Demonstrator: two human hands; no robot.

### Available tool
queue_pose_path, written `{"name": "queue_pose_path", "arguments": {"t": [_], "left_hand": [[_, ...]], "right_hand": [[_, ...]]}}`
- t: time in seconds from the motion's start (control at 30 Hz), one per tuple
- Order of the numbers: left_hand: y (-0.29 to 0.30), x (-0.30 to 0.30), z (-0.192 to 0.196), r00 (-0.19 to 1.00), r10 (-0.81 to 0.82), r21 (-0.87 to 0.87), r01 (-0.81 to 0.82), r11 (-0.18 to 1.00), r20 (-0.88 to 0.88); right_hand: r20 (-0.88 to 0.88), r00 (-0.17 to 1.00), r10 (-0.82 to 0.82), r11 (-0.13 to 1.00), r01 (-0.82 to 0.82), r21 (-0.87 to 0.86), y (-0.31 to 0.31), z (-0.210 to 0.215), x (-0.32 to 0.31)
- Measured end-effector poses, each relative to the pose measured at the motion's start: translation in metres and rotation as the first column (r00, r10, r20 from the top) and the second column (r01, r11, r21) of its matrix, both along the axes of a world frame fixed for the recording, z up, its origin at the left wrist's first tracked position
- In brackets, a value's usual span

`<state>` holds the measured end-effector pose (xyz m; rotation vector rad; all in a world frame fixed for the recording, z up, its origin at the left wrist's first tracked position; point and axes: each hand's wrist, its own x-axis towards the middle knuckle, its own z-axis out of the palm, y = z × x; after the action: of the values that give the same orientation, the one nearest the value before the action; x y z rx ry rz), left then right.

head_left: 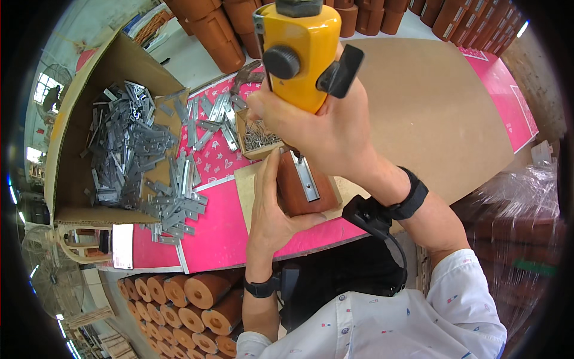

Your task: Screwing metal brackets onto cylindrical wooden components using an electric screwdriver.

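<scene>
My right hand (335,134) is wrapped round a yellow power screwdriver (314,54), held upright over the work. Below it lies a reddish-brown block (289,190), and a silver metal strip (307,181) with a hole near its lower end rests on top. The tool's tip meets the strip near its upper end, partly hidden by my right hand. My left hand (267,209) grips the block, fingers along its left side and thumb across its near edge. Just beyond the block sits a small open box (245,151) of loose screws (260,136).
On the left, a cardboard box (67,161) lies open, metal strips (134,140) spilling onto the pink table covering (224,209). A hammer (246,76) lies beyond the screws. Brown cylinders (206,42) stand at the back; more brown rolls (206,290) are stacked below the table.
</scene>
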<state>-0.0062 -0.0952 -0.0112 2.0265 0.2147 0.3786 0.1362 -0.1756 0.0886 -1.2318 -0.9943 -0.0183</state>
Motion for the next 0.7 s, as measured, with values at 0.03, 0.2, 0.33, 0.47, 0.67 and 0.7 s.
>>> {"name": "queue_pose_path", "arguments": {"t": [0.03,0.2,0.33,0.47,0.67,0.7], "left_hand": [[0.000,0.000,0.001,1.000,0.005,0.008,-0.005,1.000,0.014],[-0.001,0.000,-0.002,0.999,0.009,-0.014,-0.008,1.000,0.036],[0.000,0.001,-0.006,0.997,0.012,-0.047,-0.008,0.999,0.075],[-0.003,0.000,-0.010,0.993,0.047,-0.181,-0.026,0.983,0.112],[-0.004,0.000,-0.020,0.985,0.050,-0.328,0.008,0.945,0.166],[-0.004,-0.001,-0.017,0.985,0.056,-0.329,0.002,0.944,0.166]], "right_hand": [[-0.088,0.995,0.038,0.999,-0.040,-0.021,0.000,0.000,0.000],[-0.067,0.997,0.040,0.999,-0.038,0.033,0.005,-0.007,-0.001],[0.024,0.999,-0.021,0.999,0.020,0.050,0.008,-0.007,-0.002],[0.038,0.999,-0.039,0.998,0.037,0.048,0.011,0.001,-0.012],[0.050,0.998,-0.034,0.999,0.032,0.036,0.017,0.002,-0.016],[0.013,1.000,-0.013,1.000,0.013,0.004,0.015,0.003,-0.014]]}}
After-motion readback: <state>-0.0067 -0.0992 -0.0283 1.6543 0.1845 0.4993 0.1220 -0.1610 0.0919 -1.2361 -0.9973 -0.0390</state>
